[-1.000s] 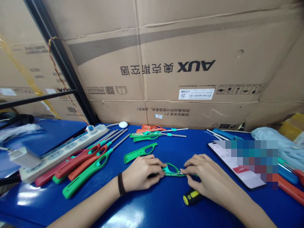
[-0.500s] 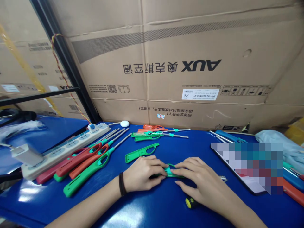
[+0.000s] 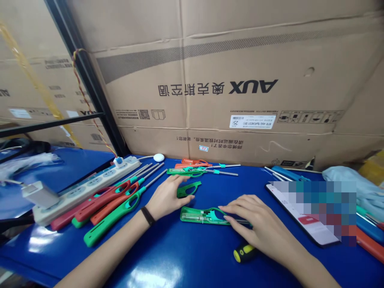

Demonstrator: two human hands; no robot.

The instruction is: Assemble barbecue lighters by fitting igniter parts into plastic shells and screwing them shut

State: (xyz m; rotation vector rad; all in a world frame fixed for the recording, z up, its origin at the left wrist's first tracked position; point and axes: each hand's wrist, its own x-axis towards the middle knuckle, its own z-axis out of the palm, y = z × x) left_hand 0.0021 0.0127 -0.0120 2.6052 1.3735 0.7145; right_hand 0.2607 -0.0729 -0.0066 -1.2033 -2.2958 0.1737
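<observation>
My left hand is over a loose green half-shell, thumb and fingers apart, and hides part of it. Whether it touches the shell I cannot tell. In front of it an opened green lighter lies on the blue table, its clear tank, teal trigger and inner parts showing. My right hand holds this lighter at its front end, thumb and fingers closed about the base of the metal tube. A yellow and black screwdriver handle lies below my right palm.
Several long-necked lighters lie at left beside a white power strip. Opened orange and green lighters lie further back. A phone, partly blurred out, and blue lighters are at right. A big cardboard box stands behind.
My left hand has left the opened lighter and moved left and away to the loose green half-shell, its fingers spreading. The right hand stays at the lighter. The view has shifted slightly.
</observation>
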